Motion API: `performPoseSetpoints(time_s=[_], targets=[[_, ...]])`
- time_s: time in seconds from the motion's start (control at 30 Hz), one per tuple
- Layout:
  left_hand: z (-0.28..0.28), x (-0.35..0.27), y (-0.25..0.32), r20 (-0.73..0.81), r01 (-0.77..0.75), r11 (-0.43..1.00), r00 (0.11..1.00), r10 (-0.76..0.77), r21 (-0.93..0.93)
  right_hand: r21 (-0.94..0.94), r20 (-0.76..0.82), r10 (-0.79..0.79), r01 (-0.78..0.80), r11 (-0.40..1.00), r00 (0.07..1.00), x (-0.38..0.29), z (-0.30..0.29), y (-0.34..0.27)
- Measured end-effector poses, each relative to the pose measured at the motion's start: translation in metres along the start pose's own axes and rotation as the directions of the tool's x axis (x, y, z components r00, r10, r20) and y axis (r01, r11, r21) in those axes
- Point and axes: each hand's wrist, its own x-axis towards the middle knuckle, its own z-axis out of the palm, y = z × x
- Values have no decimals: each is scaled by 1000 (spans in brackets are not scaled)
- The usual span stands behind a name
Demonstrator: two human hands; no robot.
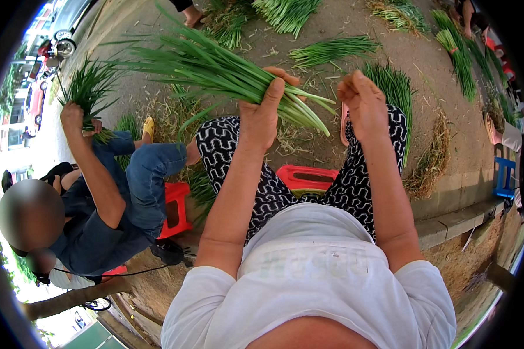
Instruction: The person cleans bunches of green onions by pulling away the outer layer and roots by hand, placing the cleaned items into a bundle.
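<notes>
My left hand (266, 107) grips a bunch of long, flat green leaves, which look like garlic chives (227, 65), near their pale stem ends. The leaf tips fan out to the upper left and the stems point to the lower right. My right hand (367, 102) is raised just right of the stem ends, its fingers curled with the fingertips close together. I see nothing held in it. Below it, more green leaves (393, 96) lie on the ground beside my right knee.
A red plastic stool (308, 174) stands between my legs. Dry trimmings (430, 161) lie at the right. Further bundles (336, 49) lie ahead. At the left, a co-worker (96, 205) sits holding another bunch (89, 89). A concrete curb (449, 224) and a blue stool (504, 176) are at the right.
</notes>
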Motion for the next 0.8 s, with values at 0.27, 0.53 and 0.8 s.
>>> performPoseSetpoints(time_s=[0.27, 0.53, 0.8], targets=[[-12, -1, 9, 34, 15, 998, 999, -13, -68, -645, 156, -19, 116, 755, 988, -19, -2, -25], [-11, 1, 9, 107, -20, 1000, 994, 23, -21, -760, 466, 290, 211, 615, 836, -41, 27, -47], [-11, 1, 7, 122, 7, 1000, 993, -8, 4, -694, 688, 151, 582, 423, 710, -42, 31, -42]])
